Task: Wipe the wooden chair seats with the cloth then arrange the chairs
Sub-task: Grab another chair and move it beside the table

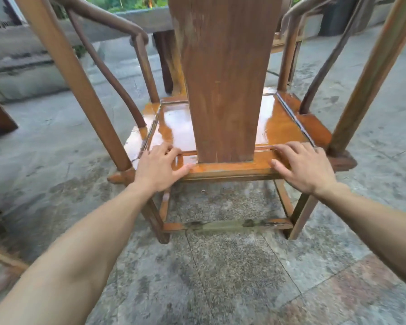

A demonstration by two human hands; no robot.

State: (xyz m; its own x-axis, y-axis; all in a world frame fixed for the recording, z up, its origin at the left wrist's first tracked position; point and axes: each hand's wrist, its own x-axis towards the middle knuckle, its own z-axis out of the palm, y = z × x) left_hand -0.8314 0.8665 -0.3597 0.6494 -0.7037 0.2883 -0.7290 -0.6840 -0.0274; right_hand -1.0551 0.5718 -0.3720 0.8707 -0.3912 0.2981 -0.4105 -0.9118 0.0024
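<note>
Head: both hands (161,167) flat on seat rail (230,168)

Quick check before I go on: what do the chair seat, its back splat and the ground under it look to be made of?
Chair seat: wood, orange-brown, glossy with bright reflections; it looks lacquered or wet, can't tell which.
Back splat: wood, duller brown, with visible grain streaks and a worn, matte finish.
Ground: speckled grey slabs with joint lines, probably stone or concrete paving.

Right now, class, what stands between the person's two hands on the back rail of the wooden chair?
The chair's broad brown wooden back splat, upright between left hand and right hand, seen in the head view.
</note>
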